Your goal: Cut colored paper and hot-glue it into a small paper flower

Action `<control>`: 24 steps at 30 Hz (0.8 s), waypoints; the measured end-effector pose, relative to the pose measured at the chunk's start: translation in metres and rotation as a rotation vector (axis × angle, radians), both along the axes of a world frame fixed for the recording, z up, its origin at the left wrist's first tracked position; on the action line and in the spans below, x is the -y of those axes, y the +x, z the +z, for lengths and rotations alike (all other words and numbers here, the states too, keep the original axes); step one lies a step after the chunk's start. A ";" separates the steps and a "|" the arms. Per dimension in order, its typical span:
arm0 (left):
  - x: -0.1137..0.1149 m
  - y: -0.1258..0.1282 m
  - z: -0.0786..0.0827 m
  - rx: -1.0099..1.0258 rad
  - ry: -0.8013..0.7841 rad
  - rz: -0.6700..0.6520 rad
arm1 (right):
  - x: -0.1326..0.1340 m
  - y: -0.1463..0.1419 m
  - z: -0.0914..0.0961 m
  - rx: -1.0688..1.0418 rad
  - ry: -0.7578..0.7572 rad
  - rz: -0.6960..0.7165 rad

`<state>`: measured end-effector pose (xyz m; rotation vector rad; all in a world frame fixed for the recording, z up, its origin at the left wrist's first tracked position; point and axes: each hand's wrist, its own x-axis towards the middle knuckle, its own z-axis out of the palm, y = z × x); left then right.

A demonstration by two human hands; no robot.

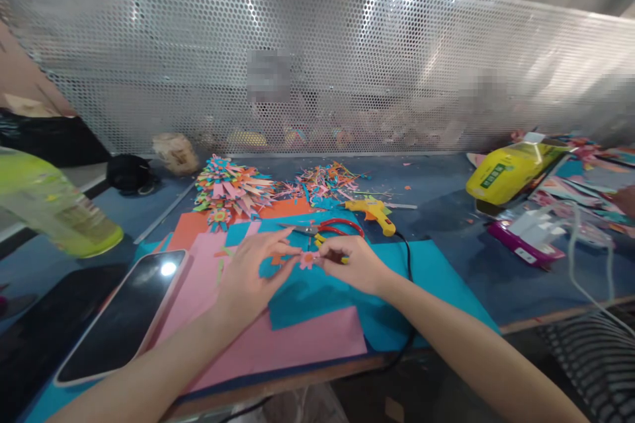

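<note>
My left hand (251, 274) and my right hand (353, 263) meet over blue paper sheets (317, 291) at the table's middle. Both pinch a small pink paper flower (308, 259) between their fingertips. A little orange paper piece (276, 258) lies by my left fingers. Just beyond the hands lie red-handled scissors (331, 228). A yellow glue gun (373, 210) rests behind them, its black cord running down past my right wrist.
Pink paper (278, 344) and a phone in a pink case (124, 314) lie at the left. A heap of finished paper flowers (231, 190) and scraps (325, 182) sits farther back. A yellow-green bottle (54, 208) stands left; a yellow bottle (510, 172) and white charger (533, 228) lie right. A perforated metal screen (317, 59) closes the back.
</note>
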<state>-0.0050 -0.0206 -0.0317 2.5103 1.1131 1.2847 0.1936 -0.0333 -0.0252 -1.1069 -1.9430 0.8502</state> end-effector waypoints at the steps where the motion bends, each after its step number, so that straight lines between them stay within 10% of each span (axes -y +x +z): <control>1: -0.001 0.000 0.000 -0.010 0.037 0.000 | 0.000 0.000 0.000 0.009 0.010 0.005; 11: -0.005 0.001 0.002 -0.100 0.279 -0.095 | 0.001 0.000 -0.001 0.003 -0.008 0.004; 24: -0.003 -0.001 0.001 0.129 -0.201 0.044 | -0.003 0.000 -0.004 -0.077 -0.160 -0.051</control>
